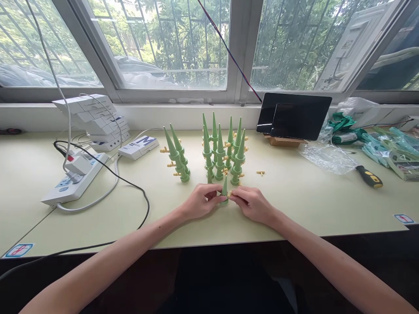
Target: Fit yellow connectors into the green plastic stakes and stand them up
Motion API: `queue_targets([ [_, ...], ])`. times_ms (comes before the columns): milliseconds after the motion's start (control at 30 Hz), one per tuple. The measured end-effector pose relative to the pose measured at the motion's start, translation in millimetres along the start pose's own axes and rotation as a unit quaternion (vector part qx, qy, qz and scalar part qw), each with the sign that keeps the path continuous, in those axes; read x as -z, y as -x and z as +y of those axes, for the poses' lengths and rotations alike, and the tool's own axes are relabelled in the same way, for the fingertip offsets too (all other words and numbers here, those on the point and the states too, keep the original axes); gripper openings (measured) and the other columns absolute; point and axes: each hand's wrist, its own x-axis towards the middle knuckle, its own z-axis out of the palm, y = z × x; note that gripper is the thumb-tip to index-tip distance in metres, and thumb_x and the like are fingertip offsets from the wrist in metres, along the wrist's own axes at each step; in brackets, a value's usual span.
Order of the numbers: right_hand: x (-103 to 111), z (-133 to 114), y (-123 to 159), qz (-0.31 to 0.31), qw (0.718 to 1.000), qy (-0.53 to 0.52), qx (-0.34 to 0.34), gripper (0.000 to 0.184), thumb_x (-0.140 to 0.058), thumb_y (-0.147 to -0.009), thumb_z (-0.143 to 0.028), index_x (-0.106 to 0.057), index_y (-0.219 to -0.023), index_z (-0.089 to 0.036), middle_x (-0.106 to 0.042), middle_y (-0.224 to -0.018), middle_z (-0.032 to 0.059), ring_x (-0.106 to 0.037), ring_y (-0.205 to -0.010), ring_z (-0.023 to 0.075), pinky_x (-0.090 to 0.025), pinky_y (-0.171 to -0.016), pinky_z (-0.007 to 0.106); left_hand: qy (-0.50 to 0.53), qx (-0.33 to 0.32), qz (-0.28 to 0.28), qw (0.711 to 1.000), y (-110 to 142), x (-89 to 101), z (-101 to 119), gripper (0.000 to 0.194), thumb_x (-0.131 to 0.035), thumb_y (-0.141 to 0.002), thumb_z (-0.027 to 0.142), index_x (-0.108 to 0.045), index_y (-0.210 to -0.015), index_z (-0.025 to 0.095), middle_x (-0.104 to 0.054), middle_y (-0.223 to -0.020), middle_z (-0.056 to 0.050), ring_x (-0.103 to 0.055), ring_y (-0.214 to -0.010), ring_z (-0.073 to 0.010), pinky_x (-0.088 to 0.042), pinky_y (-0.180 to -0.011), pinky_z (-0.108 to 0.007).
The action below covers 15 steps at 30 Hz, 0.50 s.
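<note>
A small green cone-shaped spike stands on the pale table between my two hands. My left hand pinches its base from the left. From the right, my right hand presses a small yellow connector against the spike's side with closed fingers. Just behind stands a cluster of several tall green spikes with yellow connectors. To the left, a pair of spikes leans over. One loose yellow connector lies on the table at the right.
A white power strip with cables and a stack of white boxes sit at the left. Two dark tablets lean against the window sill. A screwdriver, plastic bags and green packets lie at the right.
</note>
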Motion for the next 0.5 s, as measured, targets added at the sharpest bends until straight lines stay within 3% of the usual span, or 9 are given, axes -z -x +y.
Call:
queue_targets([
  [233, -0.2, 1.1, -2.3, -0.023, 0.999, 0.021, -0.027, 0.028, -0.046, -0.101, -0.026, -0.061, -0.08, -0.018, -0.055, -0.07, 0.0022, -0.047, -0.06, 0.0138, -0.039, -0.059, 0.026, -0.063, -0.013, -0.006, 0.998, 0.8, 0.7, -3.8, 0.023, -0.058, -0.092, 0.034, -0.066, -0.081, 0.015, -0.03, -0.056, 0.006, -0.023, -0.054, -0.0081, -0.024, -0.049, -0.022],
  [500, -0.7, 0.9, -3.1, -0.037, 0.998, 0.028, -0.053, 0.019, -0.052, -0.097, -0.02, -0.063, -0.082, -0.018, -0.057, -0.073, 0.0023, -0.049, -0.062, 0.0137, -0.04, -0.059, 0.026, -0.077, -0.021, -0.014, 0.997, -2.0, 0.9, -1.5, 0.029, -0.061, -0.09, 0.032, -0.057, -0.067, 0.015, -0.042, -0.063, 0.003, -0.034, -0.055, -0.0082, -0.03, -0.051, -0.022],
])
